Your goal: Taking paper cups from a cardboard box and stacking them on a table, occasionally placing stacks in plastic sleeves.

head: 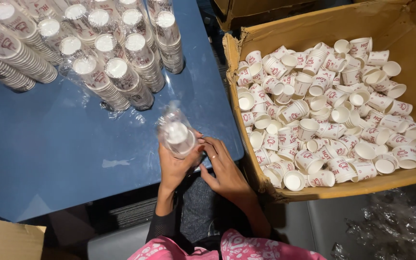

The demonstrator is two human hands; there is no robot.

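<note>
nearest the camera, pink patterned sleeves (227,248) show at the bottom edge, with a plain cardboard corner (6,238) at the near left and crumpled clear plastic (391,226) at the near right.

the left hand (174,168) grips a stack of paper cups in a clear plastic sleeve (176,132) from below, fingers curled narrowly around its lower end. the stack stands tilted over the near right edge of the blue table (73,159), its white top facing the camera. the right hand (222,168) sits just beside it on the right, fingers bent and touching the wrap near the bottom of the stack; whether they pinch the plastic cannot be told.

to the right, an open cardboard box (251,159) holds loose white paper cups with red print (333,110), lying in all directions, many mouth up.

at the far left of the table, many wrapped cup stacks (107,72) lie close together, leaning, well apart from the held stack.

a second cardboard box (261,9) shows at the far edge.
</note>
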